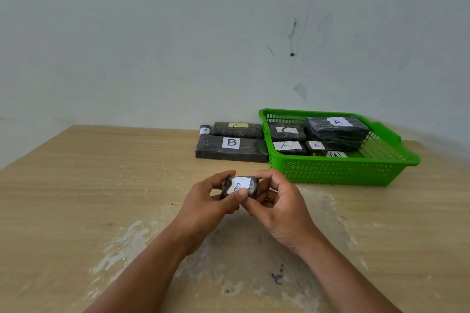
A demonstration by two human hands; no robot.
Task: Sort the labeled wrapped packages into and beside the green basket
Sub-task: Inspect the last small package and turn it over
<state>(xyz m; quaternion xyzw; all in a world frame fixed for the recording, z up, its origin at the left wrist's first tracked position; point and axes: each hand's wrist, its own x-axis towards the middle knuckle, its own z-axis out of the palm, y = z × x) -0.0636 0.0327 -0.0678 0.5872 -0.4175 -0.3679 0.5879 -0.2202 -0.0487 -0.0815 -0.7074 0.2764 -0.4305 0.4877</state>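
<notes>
While it hangs over the table (101,173), small B package (240,185) is pinched between left hand (203,201) and right hand (282,208), fingers curled round its ends. Farther back, large B package (231,148) lies just left of green basket (343,173), more packages (337,132) inside.

Small package (240,183) between left hand (203,207) and right hand (279,207): the left thumb overlaps its label, leaving the letter uncertain. In the green basket (338,173), the front wall hides the lower part of one label (336,154), its writing unreadable. Both forearms (142,274) are cut by the lower edge.
</notes>
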